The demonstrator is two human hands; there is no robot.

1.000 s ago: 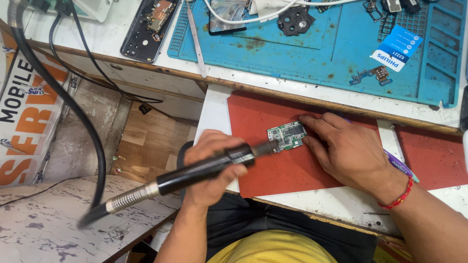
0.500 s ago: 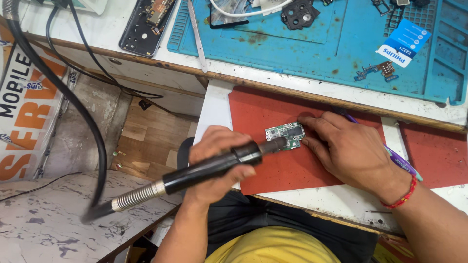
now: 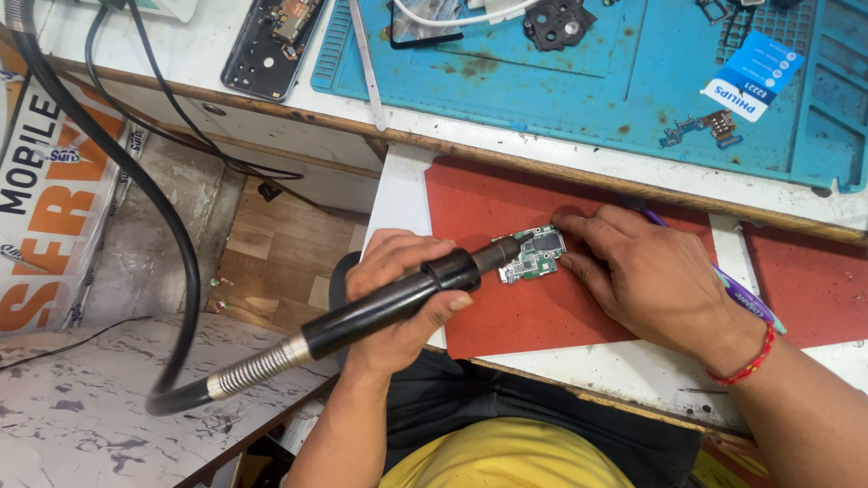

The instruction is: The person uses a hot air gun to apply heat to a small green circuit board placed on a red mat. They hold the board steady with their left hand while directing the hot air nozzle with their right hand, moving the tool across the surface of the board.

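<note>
Left hand (image 3: pixel 398 298) wrapped in a closed grip around the black hot-air handle (image 3: pixel 389 303), nozzle aimed right and reaching the left edge of the small green circuit board (image 3: pixel 533 255). Thick black hose (image 3: pixel 117 154) looping off the handle's ribbed metal end, down over the floor gap and up past the left side of the table (image 3: pixel 624 375). Right hand (image 3: pixel 655 280) lying flat on the red mat (image 3: pixel 506 307), fingertips (image 3: pixel 571 221) pressed against the board's right and upper edge, holding nothing closed inside it. Board lying flat near the middle of the red mat, well clear of the mat's front edge and just below its back edge. Bare red surface in front of the board and to its left, up to the mat's left border beside the white table strip. Purple pen (image 3: pixel 746 303) half hidden under the right wrist. Blue work mat (image 3: pixel 588 81) beyond the wooden ledge, carrying metal tweezers (image 3: pixel 366 59), a black camera frame (image 3: pixel 561 23) and a small flex part (image 3: pixel 701 126). Opened phone (image 3: pixel 271 41) lying left of the blue mat, near the table's back-left edge.
</note>
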